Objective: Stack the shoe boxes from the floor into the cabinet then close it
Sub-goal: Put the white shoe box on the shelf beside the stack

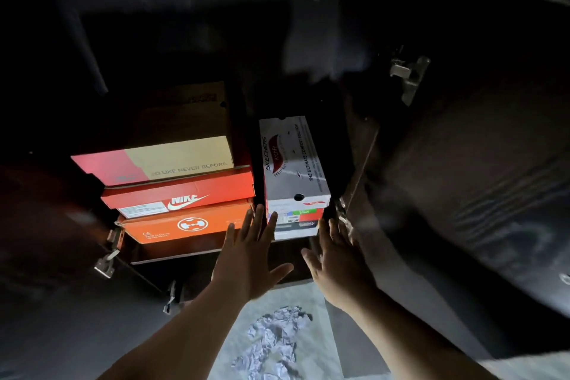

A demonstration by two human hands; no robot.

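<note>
Most of the cabinet [185,25] is very dark, so its back wall and top part are hard to see. A brown box [188,114] sits far behind the left hand [249,256], and its dim label cannot be read. The white box [293,160] stands just past the fingertips of both hands. A smaller box with colored patches [296,222] is under it, and I cannot tell where its sides end in the shadow.

The left hand is open and flat with spread fingers, and holds nothing. Its fingertips reach up beside the lower left corner of the white box. The right hand [336,256] is open too and holds nothing. Its fingertips are near the lower right corner of that stack.

To the left of the left hand is another stack. The orange box [185,225] is at the bottom, the red box [182,194] is on it, and the pink and tan box [154,163] is on top.

The floor [308,296] under the wrists is pale. A heap of crumpled paper [271,345] lies on it between the two forearms.

The dark door [478,179] stands wide open to the right of the right hand, with a metal hinge [407,77] high up. Another hinge [108,253] sits far left of the left hand. A narrow dark gap runs between the two stacks.
</note>
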